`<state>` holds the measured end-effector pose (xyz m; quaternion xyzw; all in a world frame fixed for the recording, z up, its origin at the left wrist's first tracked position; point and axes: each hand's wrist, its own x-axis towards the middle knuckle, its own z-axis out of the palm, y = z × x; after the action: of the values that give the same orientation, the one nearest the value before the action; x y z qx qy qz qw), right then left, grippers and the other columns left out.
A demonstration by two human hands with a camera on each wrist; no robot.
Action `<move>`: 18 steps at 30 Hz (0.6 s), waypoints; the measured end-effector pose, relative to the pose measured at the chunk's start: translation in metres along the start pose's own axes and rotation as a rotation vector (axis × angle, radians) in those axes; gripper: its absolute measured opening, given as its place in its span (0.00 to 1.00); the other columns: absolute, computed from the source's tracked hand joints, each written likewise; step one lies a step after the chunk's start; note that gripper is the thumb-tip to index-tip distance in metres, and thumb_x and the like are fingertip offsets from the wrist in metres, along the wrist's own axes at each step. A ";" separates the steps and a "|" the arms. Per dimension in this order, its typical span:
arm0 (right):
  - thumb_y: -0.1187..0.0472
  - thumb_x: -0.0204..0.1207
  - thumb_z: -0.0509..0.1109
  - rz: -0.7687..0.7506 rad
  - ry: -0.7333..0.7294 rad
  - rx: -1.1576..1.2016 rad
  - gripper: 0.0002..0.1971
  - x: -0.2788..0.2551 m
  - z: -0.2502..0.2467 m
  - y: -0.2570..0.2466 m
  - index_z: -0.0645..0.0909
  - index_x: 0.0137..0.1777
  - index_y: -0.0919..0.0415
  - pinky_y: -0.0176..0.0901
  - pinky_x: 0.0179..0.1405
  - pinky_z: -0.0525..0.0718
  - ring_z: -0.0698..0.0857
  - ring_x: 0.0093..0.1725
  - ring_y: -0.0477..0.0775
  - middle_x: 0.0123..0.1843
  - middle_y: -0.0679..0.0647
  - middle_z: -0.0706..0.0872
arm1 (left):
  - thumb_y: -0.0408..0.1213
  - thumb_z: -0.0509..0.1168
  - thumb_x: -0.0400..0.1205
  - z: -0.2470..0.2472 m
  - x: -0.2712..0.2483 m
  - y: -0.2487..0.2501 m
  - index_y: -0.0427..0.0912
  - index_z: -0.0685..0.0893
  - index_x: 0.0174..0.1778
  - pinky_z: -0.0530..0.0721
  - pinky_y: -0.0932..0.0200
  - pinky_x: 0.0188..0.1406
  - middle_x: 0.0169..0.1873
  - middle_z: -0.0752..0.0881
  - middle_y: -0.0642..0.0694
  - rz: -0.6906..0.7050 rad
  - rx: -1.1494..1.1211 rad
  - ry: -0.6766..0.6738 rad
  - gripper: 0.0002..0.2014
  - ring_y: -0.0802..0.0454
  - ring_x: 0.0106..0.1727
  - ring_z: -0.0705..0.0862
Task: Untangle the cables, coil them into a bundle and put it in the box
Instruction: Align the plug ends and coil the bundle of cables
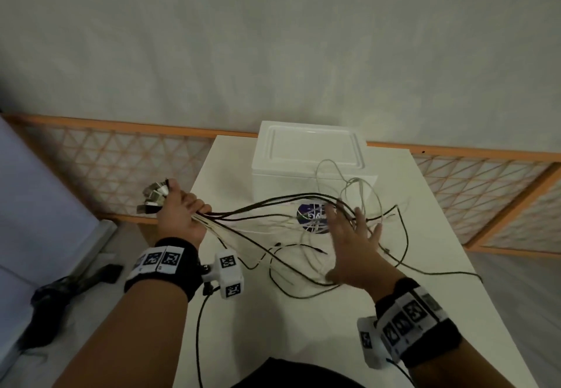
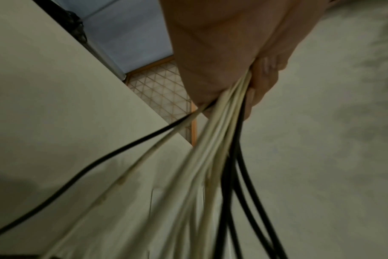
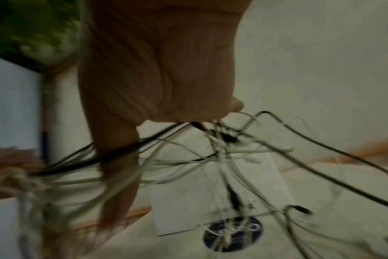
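Note:
My left hand (image 1: pixel 179 210) grips a bunch of black and white cables (image 1: pixel 261 214) near their plug ends (image 1: pixel 153 198), which stick out past the table's left edge. In the left wrist view the cables (image 2: pixel 219 140) fan out from my curled fingers (image 2: pixel 261 87). The strands run right across the table in a loose tangle. My right hand (image 1: pixel 353 245) hovers over them with fingers spread, several strands passing between its fingers. In the blurred right wrist view the tangle (image 3: pixel 222 152) hangs under that hand. A closed white box (image 1: pixel 309 163) with a round dark sticker (image 1: pixel 312 217) stands at the table's back.
The white table (image 1: pixel 318 321) has free surface toward me. An orange lattice rail (image 1: pixel 115 160) runs behind it along the wall. A dark bag (image 1: pixel 54 302) and a pale blue surface (image 1: pixel 33 205) lie off the table's left side.

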<state>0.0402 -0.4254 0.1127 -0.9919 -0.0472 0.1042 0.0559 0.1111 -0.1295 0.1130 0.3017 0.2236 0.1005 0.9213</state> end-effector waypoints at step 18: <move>0.21 0.46 0.70 0.168 -0.155 -0.111 0.61 0.016 0.037 0.036 0.45 0.78 0.37 0.84 0.68 0.49 0.35 0.81 0.69 0.83 0.38 0.36 | 0.54 0.61 0.83 0.026 -0.019 0.002 0.49 0.70 0.19 0.62 0.66 0.18 0.15 0.63 0.55 0.014 -0.120 -0.141 0.26 0.59 0.15 0.60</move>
<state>0.0506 -0.4553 0.0690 -0.9828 0.0262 0.1823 -0.0118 0.1070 -0.1475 0.1394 0.2540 0.1496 0.0985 0.9505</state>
